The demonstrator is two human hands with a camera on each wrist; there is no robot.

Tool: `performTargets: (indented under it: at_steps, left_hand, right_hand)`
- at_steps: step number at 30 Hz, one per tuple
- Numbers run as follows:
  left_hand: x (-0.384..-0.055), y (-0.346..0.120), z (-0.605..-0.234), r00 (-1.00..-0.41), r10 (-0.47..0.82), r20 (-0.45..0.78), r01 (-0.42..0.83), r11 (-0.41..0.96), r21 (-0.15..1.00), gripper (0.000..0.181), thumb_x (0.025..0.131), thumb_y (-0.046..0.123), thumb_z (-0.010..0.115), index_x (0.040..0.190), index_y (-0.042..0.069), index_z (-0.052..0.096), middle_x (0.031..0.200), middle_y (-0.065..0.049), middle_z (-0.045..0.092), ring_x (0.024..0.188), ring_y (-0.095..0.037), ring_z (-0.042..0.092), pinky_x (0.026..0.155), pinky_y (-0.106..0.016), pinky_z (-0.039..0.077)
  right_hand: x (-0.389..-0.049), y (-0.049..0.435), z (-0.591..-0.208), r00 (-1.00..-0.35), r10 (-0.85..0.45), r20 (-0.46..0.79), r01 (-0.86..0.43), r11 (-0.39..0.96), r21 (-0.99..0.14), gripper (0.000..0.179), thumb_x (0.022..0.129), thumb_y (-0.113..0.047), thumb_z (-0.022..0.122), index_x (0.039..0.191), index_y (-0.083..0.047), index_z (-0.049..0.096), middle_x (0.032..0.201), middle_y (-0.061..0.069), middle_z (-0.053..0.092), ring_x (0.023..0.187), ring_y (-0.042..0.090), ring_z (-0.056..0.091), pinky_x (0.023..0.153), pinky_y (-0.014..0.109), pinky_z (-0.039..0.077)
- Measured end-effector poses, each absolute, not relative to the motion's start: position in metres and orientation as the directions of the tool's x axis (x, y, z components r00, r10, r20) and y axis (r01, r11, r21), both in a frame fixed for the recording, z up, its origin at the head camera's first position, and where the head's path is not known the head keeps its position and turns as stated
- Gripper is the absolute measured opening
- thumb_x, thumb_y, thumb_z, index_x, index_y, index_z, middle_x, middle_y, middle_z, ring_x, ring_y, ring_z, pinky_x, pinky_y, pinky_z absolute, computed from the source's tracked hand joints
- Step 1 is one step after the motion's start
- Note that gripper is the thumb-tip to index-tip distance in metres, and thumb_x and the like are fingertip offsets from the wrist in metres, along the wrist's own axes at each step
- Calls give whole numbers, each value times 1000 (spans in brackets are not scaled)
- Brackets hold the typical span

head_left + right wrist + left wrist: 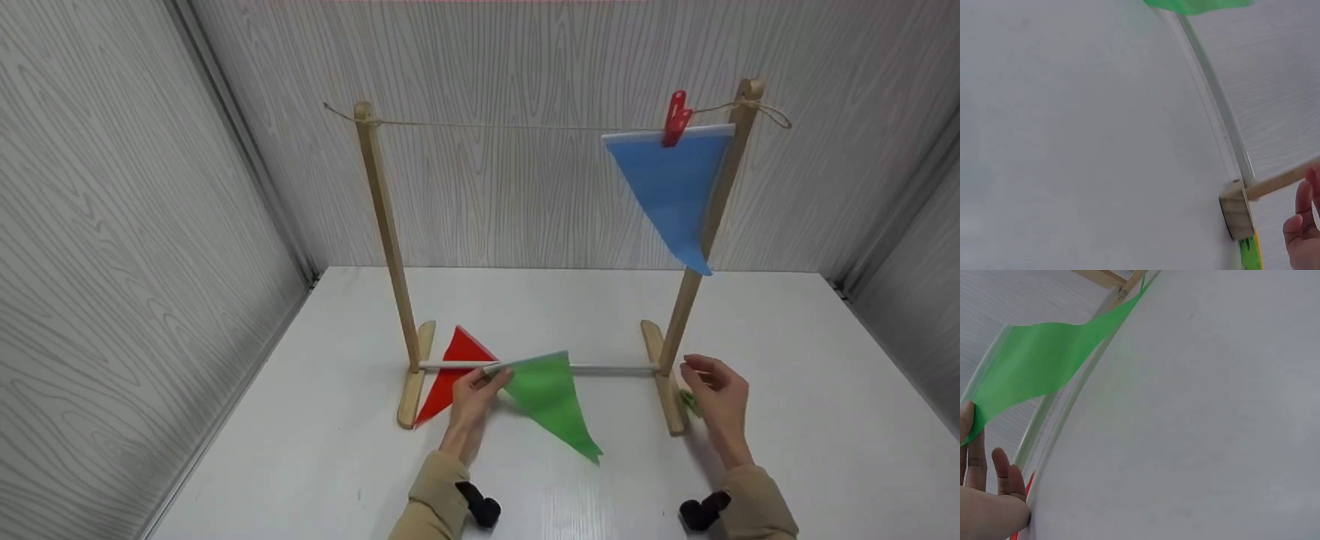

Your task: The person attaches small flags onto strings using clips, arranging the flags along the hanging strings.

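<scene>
My left hand (471, 405) pinches a green pennant (551, 397) by one end of its white top edge, between thumb and fingers. In the left wrist view the pennant's cloth stretches away from the thumb. A red pennant (461, 348) lies on the table behind it, partly covered by the hand. At the right, my right hand (724, 401) hovers beside the stand's foot with its fingers loosely bent and nothing visible in them. Close to it are small green pieces (688, 403), partly hidden; a yellow edge shows beside the green piece (1249, 254) in the right wrist view.
A wooden stand has a left post (386, 225), a right post (690, 292) and a white bottom rod (611, 369). Twine (487, 125) spans the tops. A blue pennant (671, 187) hangs from it by a red clothespin (676, 120). Wood-grain panels surround the white table (322, 450).
</scene>
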State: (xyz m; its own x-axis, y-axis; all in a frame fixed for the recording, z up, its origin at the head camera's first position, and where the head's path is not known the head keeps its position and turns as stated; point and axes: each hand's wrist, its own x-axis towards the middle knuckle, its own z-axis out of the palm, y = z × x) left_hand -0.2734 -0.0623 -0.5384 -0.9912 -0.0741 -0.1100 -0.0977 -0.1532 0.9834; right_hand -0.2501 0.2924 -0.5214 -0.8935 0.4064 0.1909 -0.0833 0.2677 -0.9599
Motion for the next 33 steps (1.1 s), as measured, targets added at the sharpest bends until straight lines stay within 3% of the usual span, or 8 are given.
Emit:
performTargets:
  at_steps: [4,10,14,26,33]
  left_hand:
    - [-272,-61,-538,-990,-71,-125,-112,-156,981,31,85,29,82,106,7,74,93,5,72,91,-9,60,94,-29,44]
    - [-270,-61,-536,-989,-67,-131,-119,-163,979,31,85,30,82,107,8,73,95,3,71,95,-12,59,99,-33,42]
    - [-270,-61,-536,-989,-54,-138,-127,-167,978,33,85,30,82,109,8,73,98,3,71,97,-12,59,103,-35,42]
    - [-271,-63,-538,-988,-55,-142,-132,-162,978,33,84,30,83,107,8,73,99,1,71,96,-13,61,102,-36,44]
    - [-270,-62,-537,-990,-47,-133,-123,-167,978,33,85,30,81,107,8,72,97,2,69,96,-14,57,97,-34,42]
  right_hand:
    - [-246,307,-521,-852,485,195,-33,323,-946,27,97,-12,65,120,1,68,93,-23,63,87,0,53,75,11,43]
    - [-246,322,-523,-883,466,61,137,379,-915,35,98,-13,62,131,-2,62,127,11,62,96,10,46,77,15,38]
    - [-248,330,-528,-906,422,-26,206,385,-900,41,98,-15,60,137,-1,57,139,19,55,102,16,47,77,15,39]
    - [-254,337,-534,-918,378,-120,281,407,-869,50,97,-18,63,141,3,52,136,23,52,108,25,45,77,17,39]
    - [-253,341,-532,-944,316,-91,247,500,-830,49,94,-12,65,136,10,53,119,23,58,93,22,48,66,16,40]
